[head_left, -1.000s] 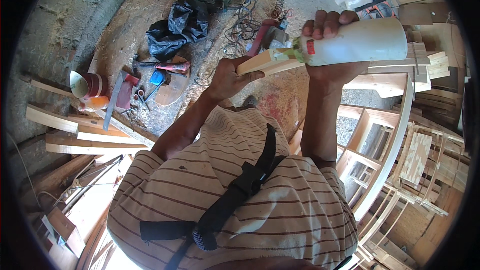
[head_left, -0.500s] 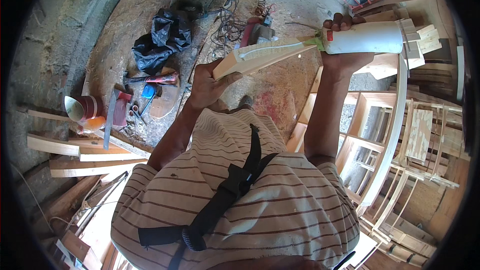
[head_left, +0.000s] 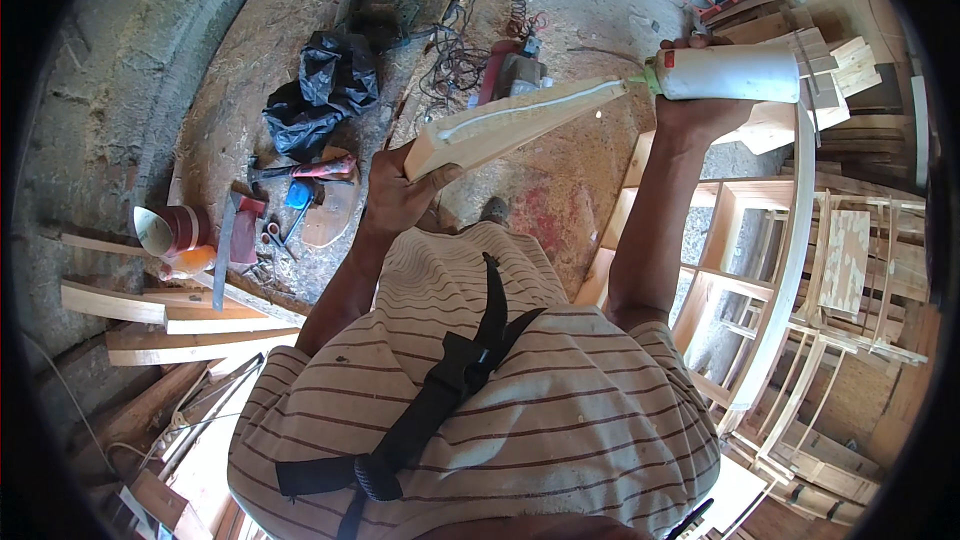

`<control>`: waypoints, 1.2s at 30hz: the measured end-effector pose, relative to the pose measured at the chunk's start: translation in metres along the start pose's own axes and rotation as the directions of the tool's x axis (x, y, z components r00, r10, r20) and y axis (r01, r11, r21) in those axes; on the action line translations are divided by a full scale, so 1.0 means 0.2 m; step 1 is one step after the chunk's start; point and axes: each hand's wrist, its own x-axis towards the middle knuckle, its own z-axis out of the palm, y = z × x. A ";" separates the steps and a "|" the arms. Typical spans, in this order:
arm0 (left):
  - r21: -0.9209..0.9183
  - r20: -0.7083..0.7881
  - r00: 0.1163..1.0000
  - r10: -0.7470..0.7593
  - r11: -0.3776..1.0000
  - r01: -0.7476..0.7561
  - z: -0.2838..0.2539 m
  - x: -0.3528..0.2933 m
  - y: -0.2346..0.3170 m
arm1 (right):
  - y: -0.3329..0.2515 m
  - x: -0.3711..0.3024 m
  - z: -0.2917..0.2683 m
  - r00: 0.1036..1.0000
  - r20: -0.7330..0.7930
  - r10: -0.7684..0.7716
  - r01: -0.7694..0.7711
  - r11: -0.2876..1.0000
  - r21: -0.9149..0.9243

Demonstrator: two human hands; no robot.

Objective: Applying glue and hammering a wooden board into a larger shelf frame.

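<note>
My left hand [head_left: 398, 190] grips the near end of a pale wooden board [head_left: 520, 130], its thumb along the lower side. The board is held in the air, slanting up to the right. A white line of glue [head_left: 530, 108] runs along its upper face. My right hand [head_left: 705, 118] is wrapped round a white glue bottle [head_left: 730, 73] lying sideways, fingertips showing over its top. The bottle's green nozzle [head_left: 645, 78] points left at the board's far end.
Left on the work surface lie a black plastic bag [head_left: 325, 90], a hammer [head_left: 310, 169], scissors [head_left: 275, 236] and a hand saw [head_left: 226, 240]. A red power tool [head_left: 497, 72] with tangled cord sits beyond the board. At right stands a wooden frame [head_left: 735, 285]; planks [head_left: 170, 315] are stacked lower left.
The bottle's nozzle has moved right to the board's far end, and the white glue line now reaches along the face. My left hand and the board have shifted slightly left.
</note>
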 end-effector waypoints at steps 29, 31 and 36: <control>0.018 -0.878 0.445 -0.175 0.918 0.397 -0.34 -1.05 0.08 | 1.96 -0.02 0.36 0.054 0.473 0.879 0.945 -0.198 0.261; -0.031 -0.867 0.466 -0.178 0.952 0.305 -0.34 -0.99 0.05 | 1.93 0.02 0.31 0.038 0.552 0.833 0.961 -0.182 0.208; -0.056 -0.789 0.587 -0.180 0.973 0.222 -0.40 -0.84 -0.02 | 1.88 0.05 0.21 0.065 0.639 0.766 0.984 -0.157 0.087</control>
